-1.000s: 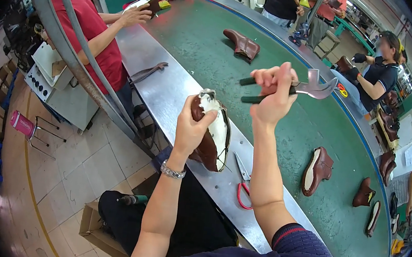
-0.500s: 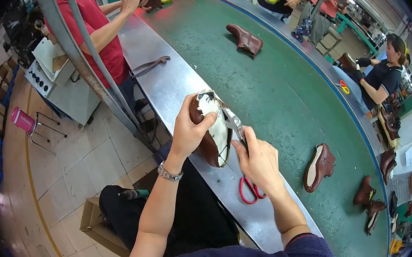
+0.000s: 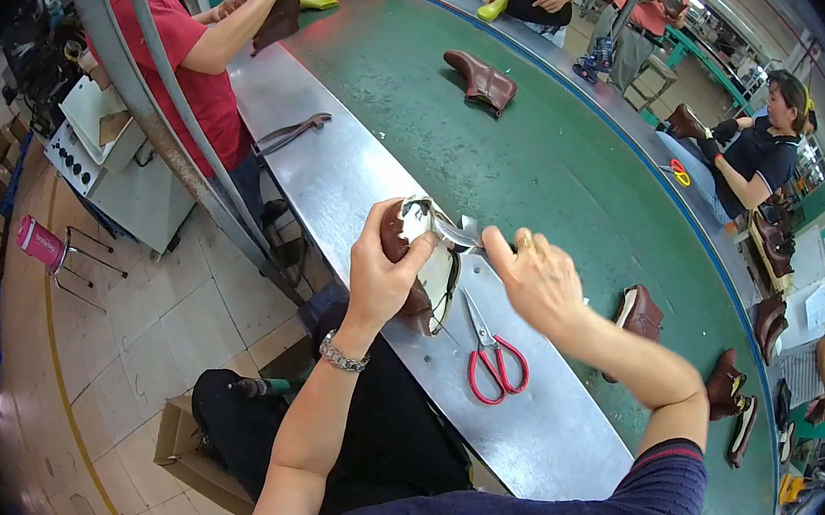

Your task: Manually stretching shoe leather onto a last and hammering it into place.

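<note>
My left hand [image 3: 386, 270] is closed around a brown leather shoe [image 3: 425, 305] turned sole up, its thumb on the whitish underside. The leather edge stands up round that underside, and dark thread shows near one end. In my closed right hand [image 3: 536, 281] is a metal tool that looks like pincers [image 3: 455, 234]; its head is against the shoe's far right edge, and the fingers hide its handles. Red-handled scissors [image 3: 495, 359] lie on the metal ledge just right of the shoe, blades slightly apart.
Another pair of pincers [image 3: 293, 132] rests on the metal ledge [image 3: 340, 185]. Brown shoes [image 3: 481, 82] sit on the green belt [image 3: 549, 202]. A person in red [image 3: 176, 67] works at the left; others are across the belt. A metal post [image 3: 170, 121] rises at left.
My right hand has turned over and moved up and right with the tool, uncovering the scissors. The shoe has shifted slightly. The person in red has lowered the shoe.
</note>
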### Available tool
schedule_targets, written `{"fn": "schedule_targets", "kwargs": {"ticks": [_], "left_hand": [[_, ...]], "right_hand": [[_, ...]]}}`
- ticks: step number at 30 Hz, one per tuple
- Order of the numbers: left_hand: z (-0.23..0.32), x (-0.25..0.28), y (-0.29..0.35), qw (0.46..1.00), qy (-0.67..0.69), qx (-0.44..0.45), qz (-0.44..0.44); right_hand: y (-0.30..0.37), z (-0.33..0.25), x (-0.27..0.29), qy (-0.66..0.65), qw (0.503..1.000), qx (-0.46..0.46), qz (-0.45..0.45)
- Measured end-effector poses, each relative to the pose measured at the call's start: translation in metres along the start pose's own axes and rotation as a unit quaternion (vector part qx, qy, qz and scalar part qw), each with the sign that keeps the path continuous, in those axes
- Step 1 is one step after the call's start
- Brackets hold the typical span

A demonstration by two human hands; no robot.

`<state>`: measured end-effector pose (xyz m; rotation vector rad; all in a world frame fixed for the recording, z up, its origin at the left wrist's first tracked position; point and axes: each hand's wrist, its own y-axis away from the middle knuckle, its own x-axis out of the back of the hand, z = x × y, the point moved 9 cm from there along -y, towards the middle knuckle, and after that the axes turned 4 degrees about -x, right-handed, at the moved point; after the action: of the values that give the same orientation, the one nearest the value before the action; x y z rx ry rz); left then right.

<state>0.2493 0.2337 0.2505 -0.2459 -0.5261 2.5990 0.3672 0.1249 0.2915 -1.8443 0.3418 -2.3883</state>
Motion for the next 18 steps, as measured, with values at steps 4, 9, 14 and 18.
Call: {"fn": "schedule_targets", "kwargs": {"ticks": [4, 9, 14, 18], "left_hand": [[0.002, 0.006, 0.005, 0.996, 0.084, 0.027, -0.013], [0.031, -0.005, 0.002, 0.983, 0.121, 0.063, -0.121], [0.012, 0.003, -0.011, 0.962, 0.224, 0.109, -0.108], [0.007, 0.016, -0.014, 0.966, 0.234, 0.096, -0.043]], "right_hand": [[-0.015, 0.023, 0.012, 0.083, 0.984, 0.115, 0.111], [-0.024, 0.048, 0.033, 0.059, 0.962, 0.223, 0.148], [-0.033, 0.036, 0.023, -0.072, 0.984, 0.161, -0.012], [-0.009, 0.019, 0.023, -0.441, 0.884, -0.015, -0.154]]}}
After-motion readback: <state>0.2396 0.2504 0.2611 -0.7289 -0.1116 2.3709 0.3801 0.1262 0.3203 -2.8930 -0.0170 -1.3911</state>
